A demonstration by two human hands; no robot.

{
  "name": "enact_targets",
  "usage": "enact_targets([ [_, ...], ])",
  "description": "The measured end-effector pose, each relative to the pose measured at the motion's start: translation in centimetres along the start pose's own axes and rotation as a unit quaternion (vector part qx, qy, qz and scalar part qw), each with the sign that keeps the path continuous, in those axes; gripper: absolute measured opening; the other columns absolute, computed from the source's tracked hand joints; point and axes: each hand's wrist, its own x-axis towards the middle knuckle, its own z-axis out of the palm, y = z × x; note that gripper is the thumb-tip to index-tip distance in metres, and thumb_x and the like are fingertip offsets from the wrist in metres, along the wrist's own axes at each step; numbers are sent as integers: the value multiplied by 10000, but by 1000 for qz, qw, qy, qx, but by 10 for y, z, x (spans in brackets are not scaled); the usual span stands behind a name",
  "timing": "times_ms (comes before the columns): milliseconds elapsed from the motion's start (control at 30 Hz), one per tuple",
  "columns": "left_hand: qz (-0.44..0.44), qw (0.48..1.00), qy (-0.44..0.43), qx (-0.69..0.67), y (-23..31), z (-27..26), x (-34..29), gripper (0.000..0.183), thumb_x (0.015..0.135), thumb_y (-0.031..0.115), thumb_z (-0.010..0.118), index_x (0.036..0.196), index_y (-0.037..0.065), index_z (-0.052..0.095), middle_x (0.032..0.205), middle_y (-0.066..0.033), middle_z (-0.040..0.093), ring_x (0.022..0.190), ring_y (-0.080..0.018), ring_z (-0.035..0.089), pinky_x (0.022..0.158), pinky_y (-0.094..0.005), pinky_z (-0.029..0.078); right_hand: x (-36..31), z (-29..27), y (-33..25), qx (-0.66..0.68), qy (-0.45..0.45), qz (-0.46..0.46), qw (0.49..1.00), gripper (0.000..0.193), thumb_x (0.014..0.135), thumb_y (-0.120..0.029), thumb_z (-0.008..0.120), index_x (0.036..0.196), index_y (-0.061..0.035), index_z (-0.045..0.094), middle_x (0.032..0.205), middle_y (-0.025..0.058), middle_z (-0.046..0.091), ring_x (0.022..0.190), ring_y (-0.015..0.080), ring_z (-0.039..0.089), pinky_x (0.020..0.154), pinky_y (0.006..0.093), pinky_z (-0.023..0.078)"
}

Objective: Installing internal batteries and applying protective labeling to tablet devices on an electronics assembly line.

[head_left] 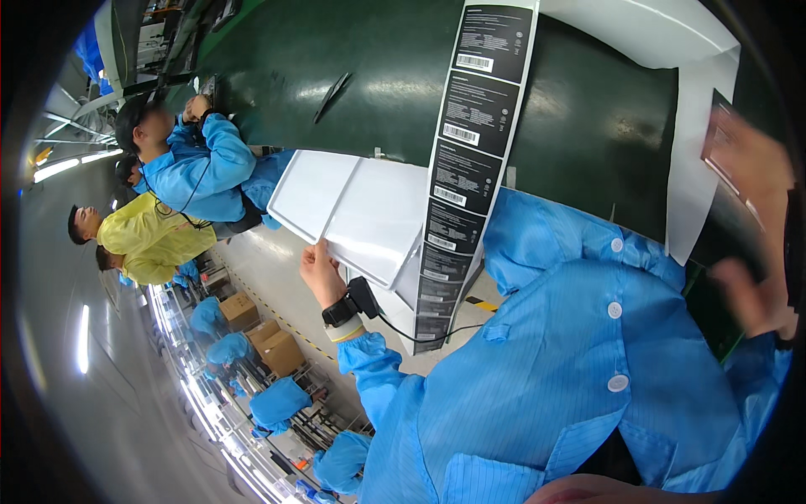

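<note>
My left hand (321,275) has its fingers curled at the edge of a glossy white tray (361,206), fingertips on its rim. A black band with a small box and a cable is on that wrist. At the right edge, my right hand (760,176) is blurred by motion around a dark, glossy flat panel (729,147); its thumb shows lower down. A long strip of black printed labels (467,155) on white backing runs down from the green work surface (579,109), past the tray's right side.
Black tweezers (332,97) lie on the green surface. White sheet material (663,34) spreads at the upper right. A co-worker in a blue smock (197,160) works at upper left; people in yellow (159,239) stand beyond. Cardboard boxes (273,346) and more workers are at lower left.
</note>
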Motion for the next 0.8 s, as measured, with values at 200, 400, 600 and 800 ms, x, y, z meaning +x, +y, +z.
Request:
enact_targets([
  [200, 69, 997, 42, -5, 1, -2, -2, 151, 1013, 139, 702, 934, 105, 578, 751, 37, 591, 590, -46, 520, 517, -199, 382, 185, 155, -72, -67, 2, -244, 968, 386, 847, -218, 744, 1156, 13, 724, 1136, 142, 728, 1215, 264, 645, 1067, 390, 457],
  [400, 22, 995, 65, -75, -69, -140, -1, 436, 1067, 162, 620, 1414, -58, 476, 1243, -166, 687, 1097, -276, 704, 878, -397, 583, 217, 202, -45, -56, -9, -232, 971, 439, 781, -244, 823, 1134, -10, 707, 1030, 59, 714, 1090, 187, 644, 1067, 412, 411],
  [600, -217, 952, 88, -200, -192, -122, -32, 501, 1089, 269, 605, 1460, -57, 521, 1441, -200, 635, 1322, -320, 623, 1160, -488, 487, 225, 206, -29, -98, -1, -238, 966, 363, 694, -239, 864, 979, -41, 755, 965, 41, 693, 1078, 200, 599, 1028, 400, 402],
  [800, -218, 933, 66, -278, -273, -105, -132, 534, 1026, 258, 554, 1446, -67, 491, 1387, -185, 642, 1323, -400, 602, 1189, -552, 446, 225, 211, -11, 6, -54, -271, 961, 193, 655, -161, 845, 772, -52, 738, 918, 45, 678, 1036, 211, 590, 1012, 370, 399],
])
